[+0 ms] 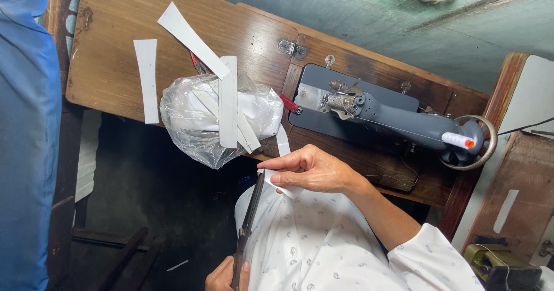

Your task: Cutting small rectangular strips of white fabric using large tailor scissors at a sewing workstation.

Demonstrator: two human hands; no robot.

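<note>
Pinched between thumb and fingers of the left hand (311, 170), a thin white strip (288, 190) sits just off the sewing table's near edge (346, 170); right hand (226, 276) clasps long scissors (249, 219). Light, floppy stuff, I'd judge: hold close beside the blades.

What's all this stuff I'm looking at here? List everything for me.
Sewing machine: one, grey, on the wooden table.
Plastic bag: one, clear, holding white pieces, at the table edge.
Fabric strips: several, white, on the table and across the bag.
Scissors: one pair, dark, blades at a small white piece.
Blue cloth: one, far left.
Right hand: pinches the white piece.
Left hand: grips the scissors' handle.
</note>
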